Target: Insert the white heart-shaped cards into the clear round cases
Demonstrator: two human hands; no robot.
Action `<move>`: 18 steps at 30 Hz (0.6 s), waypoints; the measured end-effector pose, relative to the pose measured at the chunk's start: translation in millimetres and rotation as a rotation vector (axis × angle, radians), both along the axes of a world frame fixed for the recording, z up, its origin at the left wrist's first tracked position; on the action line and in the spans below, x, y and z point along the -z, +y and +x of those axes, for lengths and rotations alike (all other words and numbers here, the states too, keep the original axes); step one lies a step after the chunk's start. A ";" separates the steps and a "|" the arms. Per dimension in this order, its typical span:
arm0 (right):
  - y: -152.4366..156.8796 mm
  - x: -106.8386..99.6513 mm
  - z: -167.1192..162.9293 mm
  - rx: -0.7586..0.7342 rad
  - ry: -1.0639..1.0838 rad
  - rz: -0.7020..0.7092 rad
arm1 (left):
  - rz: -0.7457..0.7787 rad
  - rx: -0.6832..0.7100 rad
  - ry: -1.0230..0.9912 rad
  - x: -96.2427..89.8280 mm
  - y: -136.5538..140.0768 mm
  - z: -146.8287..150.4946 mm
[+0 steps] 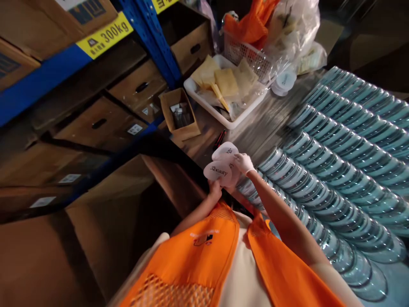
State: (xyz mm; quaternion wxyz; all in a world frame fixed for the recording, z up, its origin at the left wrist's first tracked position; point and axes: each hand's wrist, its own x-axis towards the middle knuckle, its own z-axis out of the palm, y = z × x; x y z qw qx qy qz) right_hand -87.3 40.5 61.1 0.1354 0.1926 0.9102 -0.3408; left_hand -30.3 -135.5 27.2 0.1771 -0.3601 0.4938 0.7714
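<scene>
Several rounded white cards [217,171] with dark lettering, "beauty" on the front one, are fanned out in front of my orange vest. My left hand [215,188] grips them from below, its fingers partly hidden behind the front card. On the other side my right hand [243,163], in a white glove, pinches the edge of the fanned cards. Beside my right arm stand long rows of clear round containers [319,187], their rims overlapping in view.
A white tray [228,123] of yellowish packets, a small cardboard box [188,133] and a stack of round white pieces [283,81] sit farther back. A large open carton [105,200] is at left, below blue shelving [47,76] with boxes.
</scene>
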 end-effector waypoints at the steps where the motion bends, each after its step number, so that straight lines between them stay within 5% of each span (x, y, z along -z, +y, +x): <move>1: -1.8 -4.6 3.3 0.031 0.037 -0.037 | -0.014 0.014 0.022 -5.6 -4.5 0.7; 7: -14.3 -56.5 75.4 0.261 0.289 -0.580 | -0.093 0.323 0.359 -69.0 -47.7 -5.0; 10: -28.3 -83.7 150.8 0.418 0.384 -0.644 | -0.016 0.619 0.503 -107.7 -57.2 -5.8; 13: -43.9 -100.0 225.0 0.488 0.348 -0.722 | 0.118 0.938 0.400 -134.4 -48.8 3.5; 18: -48.8 -99.5 297.1 0.649 0.377 -0.781 | 0.223 1.489 0.278 -146.4 -10.9 12.6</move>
